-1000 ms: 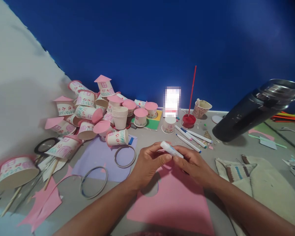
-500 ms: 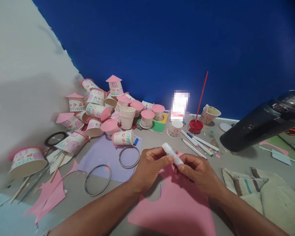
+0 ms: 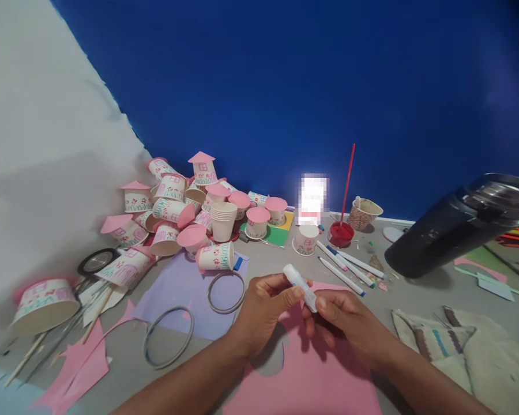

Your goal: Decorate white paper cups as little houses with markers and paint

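My left hand (image 3: 266,308) is closed round a white glue stick (image 3: 297,282), thumb and fingers along its barrel. My right hand (image 3: 341,317) pinches the lower end of the same stick, its other fingers curled below. The glue stick is tilted, its white end pointing up and left. Beneath both hands lies a pink paper sheet (image 3: 311,380) with a rounded cutout at its left side. Beyond them stands a white paper cup (image 3: 305,240) with a drawing on it and no pink roof.
Decorated cups with pink paper roofs (image 3: 257,216) are heaped at the left, beside stacked plain cups (image 3: 224,222). Two bangles (image 3: 168,337) lie on and near purple paper (image 3: 177,288). Markers (image 3: 341,275), a red pot (image 3: 341,235), a dark flask (image 3: 441,230) and a cloth pouch (image 3: 493,357) are at the right.
The whole view has tilted, so the things on the table sit slightly lower. Both hands keep hold of the glue stick, and the right hand's lower fingers have shifted downward.
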Available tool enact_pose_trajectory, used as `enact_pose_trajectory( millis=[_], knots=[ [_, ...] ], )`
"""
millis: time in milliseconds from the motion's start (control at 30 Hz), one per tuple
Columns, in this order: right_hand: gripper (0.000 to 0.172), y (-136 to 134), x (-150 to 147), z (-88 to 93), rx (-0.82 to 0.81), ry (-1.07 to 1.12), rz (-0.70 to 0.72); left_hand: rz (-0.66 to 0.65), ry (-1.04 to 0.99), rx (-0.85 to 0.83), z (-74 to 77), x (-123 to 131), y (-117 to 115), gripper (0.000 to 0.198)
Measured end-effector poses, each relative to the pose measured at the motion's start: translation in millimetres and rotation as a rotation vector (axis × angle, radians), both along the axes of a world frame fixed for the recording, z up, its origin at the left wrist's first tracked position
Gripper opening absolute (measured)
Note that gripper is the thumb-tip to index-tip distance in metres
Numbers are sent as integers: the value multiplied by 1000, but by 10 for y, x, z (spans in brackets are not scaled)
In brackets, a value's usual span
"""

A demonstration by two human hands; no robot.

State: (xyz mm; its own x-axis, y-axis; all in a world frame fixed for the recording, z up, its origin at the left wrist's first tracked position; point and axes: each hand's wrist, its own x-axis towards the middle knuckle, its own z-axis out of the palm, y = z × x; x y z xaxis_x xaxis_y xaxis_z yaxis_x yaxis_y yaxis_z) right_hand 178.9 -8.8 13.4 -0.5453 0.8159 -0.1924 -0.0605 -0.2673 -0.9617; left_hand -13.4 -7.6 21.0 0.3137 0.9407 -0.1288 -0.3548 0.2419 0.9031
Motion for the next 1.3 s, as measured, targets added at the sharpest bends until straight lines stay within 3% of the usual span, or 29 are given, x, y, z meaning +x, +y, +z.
enact_pose_trajectory(
  millis=[200,400,467,567,667,767,867,1033,1300],
  knots=[
    [62,12,-28,-24,-54,79,-39,-33,10,33,14,23,-3,35],
    [61,51,33,47,-30,22,-66,58,261,137,33,8,16,30],
    [58,102,105,78,-21,33,-188,44,384,159,15,-14,42,42],
    [54,211,233,100,-68,122,-370,76,665,264,-15,-19,76,30],
    [54,293,315,96,-117,154,-453,57,825,334,-46,17,100,27],
    [43,308,319,83,-99,120,-465,-4,919,285,-83,62,142,30],
    [33,279,288,85,49,-103,-422,-57,1006,278,-113,88,199,28],
    [21,218,262,125,488,-712,-363,-78,998,287,-138,70,235,22],
    [26,64,176,65,796,-1039,-250,163,790,180,-111,-1,176,21]
  ],
)
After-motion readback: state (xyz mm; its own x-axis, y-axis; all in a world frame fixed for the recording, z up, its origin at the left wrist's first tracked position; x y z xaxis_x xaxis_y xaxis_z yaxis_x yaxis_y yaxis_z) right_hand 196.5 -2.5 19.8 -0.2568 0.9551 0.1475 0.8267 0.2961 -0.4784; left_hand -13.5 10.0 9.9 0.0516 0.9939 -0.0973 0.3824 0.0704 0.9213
